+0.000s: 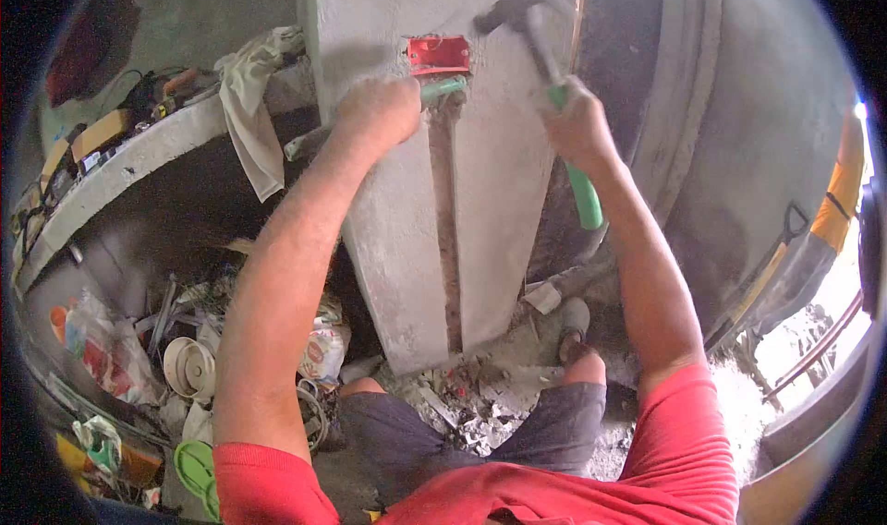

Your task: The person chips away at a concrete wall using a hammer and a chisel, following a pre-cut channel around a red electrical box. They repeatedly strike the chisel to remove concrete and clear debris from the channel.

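My left hand (379, 111) is wrapped round a green tube-like tool (443, 89), whose visible end lies just below a red electrical box (439, 55) set in the grey wall column (393, 239). A narrow groove (445, 220) runs down the column from under the box. My right hand (579, 123) grips a claw hammer (584, 193) by its green handle, with the dark head raised above and right of the box. The hammer head is blurred and apart from the green tool. My left fingers hide part of what they hold.
A pale cloth (251, 109) hangs over a concrete ledge (148, 160) holding tools on the left. Rubble (467, 410) covers the floor at the column's foot. Bags and a round white container (188, 368) lie at lower left. A long-handled tool (767, 271) leans at right.
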A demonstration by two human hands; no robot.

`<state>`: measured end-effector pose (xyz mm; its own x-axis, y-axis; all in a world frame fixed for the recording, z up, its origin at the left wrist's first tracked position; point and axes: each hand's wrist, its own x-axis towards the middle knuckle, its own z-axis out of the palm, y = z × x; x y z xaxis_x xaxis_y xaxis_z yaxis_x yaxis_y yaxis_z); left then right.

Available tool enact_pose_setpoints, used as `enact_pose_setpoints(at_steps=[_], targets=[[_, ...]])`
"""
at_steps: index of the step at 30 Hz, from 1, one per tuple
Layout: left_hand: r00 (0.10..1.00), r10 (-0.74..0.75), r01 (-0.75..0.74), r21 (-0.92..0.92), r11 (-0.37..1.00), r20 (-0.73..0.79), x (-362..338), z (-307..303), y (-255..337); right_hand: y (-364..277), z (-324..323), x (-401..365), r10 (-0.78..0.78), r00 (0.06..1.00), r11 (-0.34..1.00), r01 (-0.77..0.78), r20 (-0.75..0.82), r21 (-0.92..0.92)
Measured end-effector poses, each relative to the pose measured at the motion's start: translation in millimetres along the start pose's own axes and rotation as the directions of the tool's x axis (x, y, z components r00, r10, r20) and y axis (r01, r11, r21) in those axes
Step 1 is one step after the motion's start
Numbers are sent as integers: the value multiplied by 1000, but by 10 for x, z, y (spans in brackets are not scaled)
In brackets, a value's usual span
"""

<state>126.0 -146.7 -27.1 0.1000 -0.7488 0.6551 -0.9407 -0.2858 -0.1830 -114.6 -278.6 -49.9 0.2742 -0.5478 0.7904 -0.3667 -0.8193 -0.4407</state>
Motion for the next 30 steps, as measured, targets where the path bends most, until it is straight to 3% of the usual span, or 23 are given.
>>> enact_pose_setpoints(at_steps=[1, 2, 4, 8, 10, 13, 16, 17, 21, 24, 26, 30], targets=[[1000, 22, -22, 1, 1000, -3, 4, 25, -15, 67, 44, 2, -237, 957, 942, 268, 166, -202], [999, 47, -46, 6, 999, -11, 2, 40, -24, 134, 45, 5, -231, 958, 944, 262, 168, -201], [999, 50, -50, -8, 999, 0, -49, 39, -14, -49, -37, -5, 32, 967, 952, 47, 254, -301], [998, -26, 30, -65, 997, 54, -82, -46, -83, -81, -147, 5, 16, 997, 998, -12, 70, -56], [999, -37, 40, -82, 996, 40, -116, -165, -141, -263, -292, 0, 77, 995, 997, -75, 59, -34], [997, -59, 63, -100, 993, 46, -152, -176, -88, -297, -411, 24, -54, 999, 996, 53, -9, -70], [995, -63, 68, -80, 994, 72, -219, -9, -65, -451, -474, -94, 6, 1000, 999, -6, 14, -50], [996, -47, 53, -78, 996, 69, -225, 63, -45, -383, -459, -101, -77, 997, 995, 75, -22, -58], [983, 13, 1, -72, 997, 182, -296, 285, -139, -372, -463, -186, -116, 993, 993, 114, -30, -38], [989, 104, -99, -52, 994, 106, -403, 560, -198, -301, -442, -252, -153, 987, 988, 151, -58, -34], [986, 135, -140, -44, 989, -97, -451, 742, -234, -244, -424, -329, -201, 979, 977, 197, -43, -82], [998, 48, -49, -18, 999, -40, -569, 554, 6, -262, -363, -477, -85, 996, 994, 85, -8, -72]])
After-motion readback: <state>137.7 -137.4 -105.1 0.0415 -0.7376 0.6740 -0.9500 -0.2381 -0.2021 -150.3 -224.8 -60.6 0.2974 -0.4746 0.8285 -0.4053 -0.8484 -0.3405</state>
